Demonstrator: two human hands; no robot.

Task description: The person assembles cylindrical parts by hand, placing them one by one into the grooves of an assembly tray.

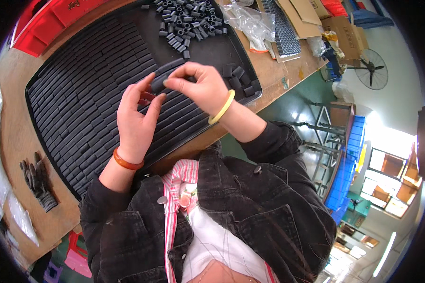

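Note:
A short black tube point(157, 85) is held up between my two hands, over a large black tray point(141, 40). My right hand point(200, 87), with a yellow bangle at its wrist, pinches the tube between thumb and fingers. The curled thumb and fingertips of my left hand point(136, 120), which wears an orange bangle, meet the tube's other side. Rows of black tubes point(87, 89) lie closely packed in the tray beneath. A heap of loose short tubes point(189, 21) sits at the tray's far side, and several thicker black pieces point(240, 78) lie in its right corner.
A red bin point(52, 26) stands at the far left of the wooden table point(288, 73). Dark work gloves point(38, 183) and clear plastic film point(4, 165) lie on the left. Plastic bags point(250, 21) and cardboard point(300, 16) are at the far right. Beyond stands a fan point(371, 69).

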